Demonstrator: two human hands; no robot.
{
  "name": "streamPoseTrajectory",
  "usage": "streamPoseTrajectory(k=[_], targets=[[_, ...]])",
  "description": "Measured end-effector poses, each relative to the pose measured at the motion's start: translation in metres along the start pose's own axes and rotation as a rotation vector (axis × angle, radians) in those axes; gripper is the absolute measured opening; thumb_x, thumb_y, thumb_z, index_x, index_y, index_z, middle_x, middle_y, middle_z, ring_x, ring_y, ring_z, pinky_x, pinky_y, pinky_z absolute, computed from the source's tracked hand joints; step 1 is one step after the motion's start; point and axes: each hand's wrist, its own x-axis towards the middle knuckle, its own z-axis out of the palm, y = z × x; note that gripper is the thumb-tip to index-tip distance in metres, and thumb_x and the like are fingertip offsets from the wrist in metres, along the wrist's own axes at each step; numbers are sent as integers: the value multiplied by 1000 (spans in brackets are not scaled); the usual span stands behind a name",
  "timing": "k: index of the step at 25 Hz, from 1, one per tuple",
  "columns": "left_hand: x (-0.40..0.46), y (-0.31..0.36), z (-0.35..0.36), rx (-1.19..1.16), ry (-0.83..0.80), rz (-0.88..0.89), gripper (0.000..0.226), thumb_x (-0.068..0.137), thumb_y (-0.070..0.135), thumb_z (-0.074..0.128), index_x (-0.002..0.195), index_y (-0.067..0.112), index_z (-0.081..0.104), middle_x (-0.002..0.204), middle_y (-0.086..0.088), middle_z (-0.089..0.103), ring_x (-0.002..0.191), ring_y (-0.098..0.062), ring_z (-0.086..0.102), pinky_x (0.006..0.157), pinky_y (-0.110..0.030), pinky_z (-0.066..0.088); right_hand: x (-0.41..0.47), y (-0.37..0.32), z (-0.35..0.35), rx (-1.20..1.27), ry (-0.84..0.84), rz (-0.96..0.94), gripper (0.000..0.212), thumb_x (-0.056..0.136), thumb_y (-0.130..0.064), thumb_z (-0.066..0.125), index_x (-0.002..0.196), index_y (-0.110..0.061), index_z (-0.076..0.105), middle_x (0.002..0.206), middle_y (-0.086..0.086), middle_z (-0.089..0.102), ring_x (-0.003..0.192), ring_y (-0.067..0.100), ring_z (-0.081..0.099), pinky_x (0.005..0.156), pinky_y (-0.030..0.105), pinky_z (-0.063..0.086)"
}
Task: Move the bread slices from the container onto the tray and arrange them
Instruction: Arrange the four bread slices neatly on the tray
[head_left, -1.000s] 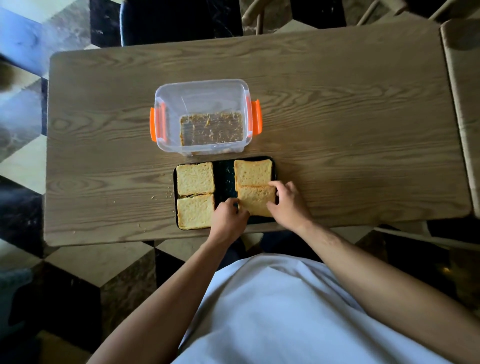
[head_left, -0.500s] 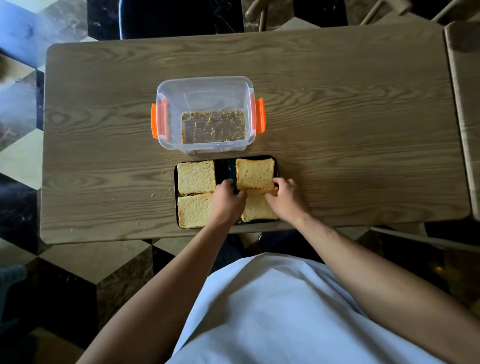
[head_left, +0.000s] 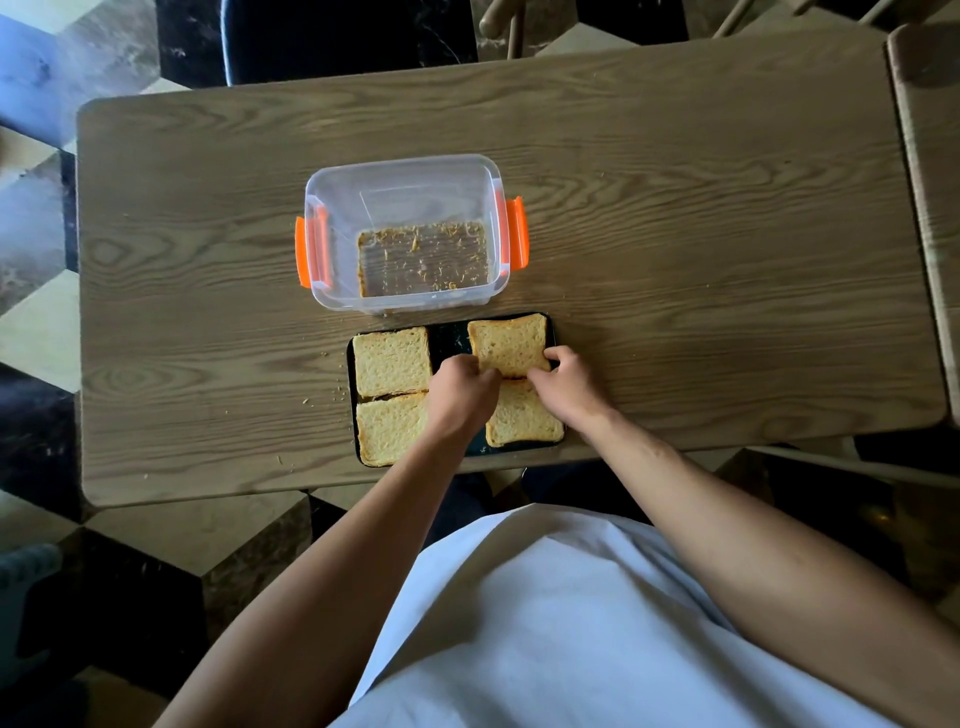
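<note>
A dark tray (head_left: 351, 395) is lying at the near edge of the wooden table (head_left: 675, 260), and four bread slices are lying on it in two columns. The left hand (head_left: 460, 397) and the right hand (head_left: 569, 387) are both pinching the near edge of the far right slice (head_left: 509, 345), one at each near corner. The near right slice (head_left: 524, 423) is lying just under the hands. The far left slice (head_left: 390, 361) and the near left slice (head_left: 387, 428) are touching each other. The clear container (head_left: 400, 176) with orange clips is standing just behind the tray, holding only crumbs (head_left: 423, 257).
</note>
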Motion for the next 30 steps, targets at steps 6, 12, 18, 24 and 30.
streamPoseTrajectory(k=[6,12,18,24,30], targets=[[-1,1,1,19,-13,18,25,87,18,53,66,5,55,56,-3,50,50,-20,41,49,-28,31,5,1,-2,50,-1,32,54,93,-23,59,143,-8,44,104,5,57,68,6,53,49,18,36],[-5,-7,0,68,0,84,19,85,18,57,89,2,66,79,-13,67,68,-33,55,54,-36,42,-7,10,-7,-27,69,-101,46,91,-15,60,137,-12,51,73,-6,55,58,5,50,40,9,36],[-25,-28,6,70,-49,4,28,83,17,58,110,9,64,94,-10,73,78,-26,66,58,-34,52,-19,40,-18,-316,150,-258,39,84,-22,64,123,-19,63,90,2,60,79,19,57,68,28,44],[-34,-33,15,133,-71,26,45,85,18,56,129,8,56,103,-14,69,88,-29,65,62,-28,39,-26,46,-15,-379,90,-289,41,88,-23,62,128,-19,58,99,7,61,84,23,59,69,27,41],[-33,-28,16,251,-123,78,45,86,22,56,126,3,59,114,-19,62,90,-35,64,71,-33,48,-28,39,-7,-384,81,-261,49,88,-24,63,134,-14,53,115,13,63,100,28,61,72,26,38]])
